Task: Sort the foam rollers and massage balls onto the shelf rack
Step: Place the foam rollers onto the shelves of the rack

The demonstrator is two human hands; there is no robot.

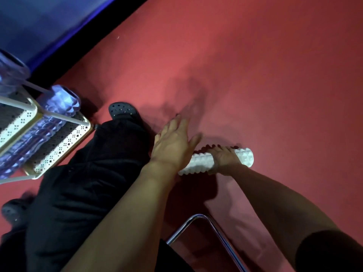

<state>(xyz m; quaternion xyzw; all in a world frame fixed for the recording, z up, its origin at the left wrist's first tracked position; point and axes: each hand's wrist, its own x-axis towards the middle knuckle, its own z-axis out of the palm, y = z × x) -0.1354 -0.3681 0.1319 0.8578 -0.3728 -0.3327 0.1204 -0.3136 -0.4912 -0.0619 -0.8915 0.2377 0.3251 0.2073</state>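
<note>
A white knobbly foam roller [200,162] lies on the red floor right of centre. My right hand [225,159] grips it round the middle, fingers curled over its top. My left hand [173,143] hovers flat just left of the roller's near end, fingers straight, holding nothing. At the left stands the white perforated shelf rack [59,148]. A purple ridged foam roller [43,130] lies on its shelf. Part of another purple roller [9,73] shows on a higher level at the far left edge.
My black-trousered legs [84,183] and a dark perforated clog [122,111] fill the space between rack and roller. A chrome tube frame [214,230] curves up at the bottom centre. A blue wall or mat [49,26] with a black base strip runs along the top left.
</note>
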